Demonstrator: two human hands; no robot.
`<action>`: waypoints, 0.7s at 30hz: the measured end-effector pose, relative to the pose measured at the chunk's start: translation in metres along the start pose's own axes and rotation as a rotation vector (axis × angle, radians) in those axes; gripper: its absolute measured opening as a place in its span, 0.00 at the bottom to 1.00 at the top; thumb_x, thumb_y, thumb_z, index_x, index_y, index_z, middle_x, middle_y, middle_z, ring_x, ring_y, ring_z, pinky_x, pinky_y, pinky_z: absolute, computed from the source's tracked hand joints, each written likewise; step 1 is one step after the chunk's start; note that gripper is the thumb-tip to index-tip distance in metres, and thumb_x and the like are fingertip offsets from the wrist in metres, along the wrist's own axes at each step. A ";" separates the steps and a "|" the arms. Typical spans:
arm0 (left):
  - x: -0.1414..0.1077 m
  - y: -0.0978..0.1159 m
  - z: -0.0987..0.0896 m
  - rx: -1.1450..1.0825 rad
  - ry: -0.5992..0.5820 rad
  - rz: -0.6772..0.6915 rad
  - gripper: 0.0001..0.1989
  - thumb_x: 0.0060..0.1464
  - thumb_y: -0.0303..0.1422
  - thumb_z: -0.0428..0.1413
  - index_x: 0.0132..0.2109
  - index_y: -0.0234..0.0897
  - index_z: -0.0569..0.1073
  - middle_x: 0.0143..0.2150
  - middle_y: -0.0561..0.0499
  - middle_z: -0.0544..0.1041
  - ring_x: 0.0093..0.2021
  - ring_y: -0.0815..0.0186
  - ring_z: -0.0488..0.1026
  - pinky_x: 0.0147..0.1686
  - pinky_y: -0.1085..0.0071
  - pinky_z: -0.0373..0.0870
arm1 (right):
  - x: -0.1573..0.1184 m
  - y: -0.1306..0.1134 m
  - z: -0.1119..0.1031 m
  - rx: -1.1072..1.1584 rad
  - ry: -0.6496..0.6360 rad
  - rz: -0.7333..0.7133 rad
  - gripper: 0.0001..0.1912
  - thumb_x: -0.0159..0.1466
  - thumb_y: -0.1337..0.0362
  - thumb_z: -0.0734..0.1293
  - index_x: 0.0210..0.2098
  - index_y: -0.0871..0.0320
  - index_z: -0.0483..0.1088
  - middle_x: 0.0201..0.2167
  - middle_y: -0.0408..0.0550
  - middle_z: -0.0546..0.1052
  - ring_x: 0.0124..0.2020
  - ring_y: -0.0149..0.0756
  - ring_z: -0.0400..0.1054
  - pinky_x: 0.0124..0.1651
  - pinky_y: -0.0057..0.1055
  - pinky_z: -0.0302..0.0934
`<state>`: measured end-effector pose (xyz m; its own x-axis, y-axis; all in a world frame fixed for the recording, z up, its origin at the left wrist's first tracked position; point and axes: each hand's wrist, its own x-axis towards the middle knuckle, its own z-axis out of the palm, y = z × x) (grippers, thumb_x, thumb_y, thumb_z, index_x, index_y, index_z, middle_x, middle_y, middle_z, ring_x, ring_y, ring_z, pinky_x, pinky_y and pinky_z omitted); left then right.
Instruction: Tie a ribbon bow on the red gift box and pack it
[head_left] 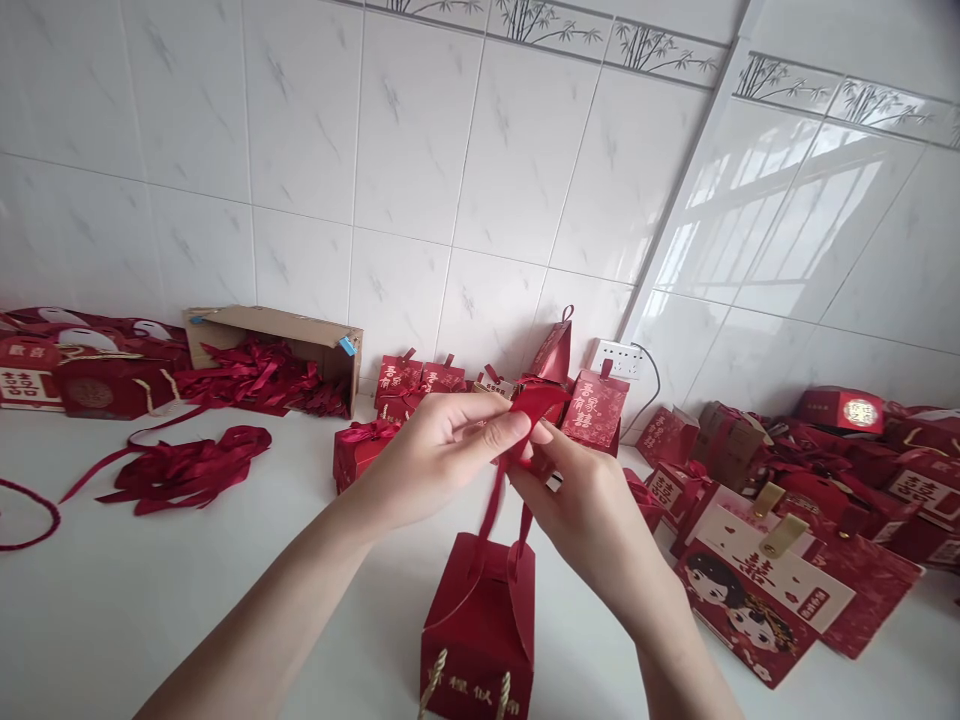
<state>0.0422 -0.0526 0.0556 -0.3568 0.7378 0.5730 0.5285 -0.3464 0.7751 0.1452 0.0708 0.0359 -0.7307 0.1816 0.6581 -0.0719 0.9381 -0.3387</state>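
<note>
Left hand, right hand: I pinch flat red satin ribbon above red cardboard box; uneven pull risks tipping.

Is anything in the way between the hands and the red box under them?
Only the ribbon, pinched by the left hand and right hand; its two strands run down to the box. Nothing else visible stands between.

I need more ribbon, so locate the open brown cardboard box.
In the head view, the open brown cardboard box stands left of centre by the white tiled wall, behind the loose dark-red ribbon pile on the white table.
</note>
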 end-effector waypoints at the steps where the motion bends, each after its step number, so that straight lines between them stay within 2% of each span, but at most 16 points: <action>1: 0.000 -0.001 0.000 0.018 0.014 -0.005 0.15 0.57 0.42 0.52 0.33 0.37 0.77 0.30 0.52 0.75 0.33 0.70 0.72 0.31 0.78 0.67 | 0.000 0.001 0.000 -0.026 0.007 -0.016 0.05 0.61 0.69 0.60 0.29 0.55 0.61 0.20 0.39 0.69 0.19 0.28 0.59 0.22 0.23 0.52; 3: 0.001 -0.002 0.000 0.024 0.023 0.001 0.15 0.57 0.42 0.52 0.33 0.37 0.77 0.29 0.52 0.75 0.33 0.70 0.72 0.30 0.78 0.66 | 0.000 0.002 -0.001 -0.061 0.035 -0.033 0.04 0.60 0.71 0.60 0.31 0.56 0.63 0.20 0.40 0.70 0.19 0.30 0.62 0.23 0.24 0.53; 7: 0.001 -0.001 0.000 -0.055 -0.007 0.032 0.13 0.58 0.40 0.52 0.37 0.37 0.78 0.31 0.52 0.76 0.34 0.70 0.72 0.35 0.76 0.69 | -0.002 0.004 -0.002 -0.051 0.109 -0.073 0.07 0.59 0.73 0.61 0.34 0.56 0.67 0.19 0.39 0.73 0.18 0.29 0.65 0.23 0.24 0.55; 10: 0.002 -0.001 -0.001 -0.088 0.023 0.054 0.13 0.58 0.39 0.53 0.38 0.37 0.79 0.30 0.51 0.76 0.35 0.69 0.72 0.38 0.75 0.69 | -0.003 0.003 -0.002 0.059 0.196 -0.120 0.06 0.61 0.71 0.63 0.35 0.56 0.70 0.26 0.41 0.76 0.24 0.30 0.70 0.27 0.23 0.60; 12: 0.002 -0.003 -0.001 -0.110 0.047 0.058 0.13 0.58 0.39 0.53 0.38 0.37 0.79 0.29 0.51 0.75 0.35 0.69 0.72 0.38 0.74 0.69 | -0.003 0.002 -0.004 0.150 0.221 -0.098 0.04 0.60 0.69 0.66 0.34 0.56 0.70 0.31 0.43 0.77 0.30 0.32 0.72 0.32 0.24 0.64; 13: 0.002 -0.004 -0.002 -0.135 0.049 0.059 0.13 0.58 0.39 0.53 0.38 0.37 0.79 0.29 0.51 0.75 0.34 0.69 0.72 0.37 0.73 0.69 | -0.003 0.002 -0.005 0.192 0.219 -0.070 0.02 0.59 0.67 0.67 0.33 0.56 0.70 0.31 0.43 0.77 0.31 0.32 0.72 0.33 0.25 0.64; 17: 0.003 -0.008 -0.002 -0.271 0.033 0.064 0.12 0.57 0.39 0.53 0.37 0.37 0.78 0.29 0.51 0.73 0.33 0.69 0.71 0.34 0.74 0.69 | -0.001 0.002 -0.009 0.390 0.144 0.046 0.09 0.54 0.62 0.72 0.28 0.56 0.68 0.27 0.40 0.75 0.30 0.31 0.71 0.34 0.24 0.65; 21: 0.004 -0.008 0.000 -0.383 0.014 0.047 0.13 0.58 0.37 0.53 0.32 0.36 0.77 0.29 0.52 0.71 0.32 0.71 0.70 0.33 0.76 0.70 | 0.001 0.003 -0.012 0.567 0.022 0.083 0.10 0.59 0.57 0.69 0.28 0.56 0.69 0.26 0.41 0.75 0.30 0.29 0.70 0.33 0.23 0.64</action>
<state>0.0362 -0.0469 0.0513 -0.3508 0.7093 0.6114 0.2191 -0.5726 0.7900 0.1527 0.0776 0.0433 -0.7355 0.2601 0.6256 -0.3721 0.6165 -0.6939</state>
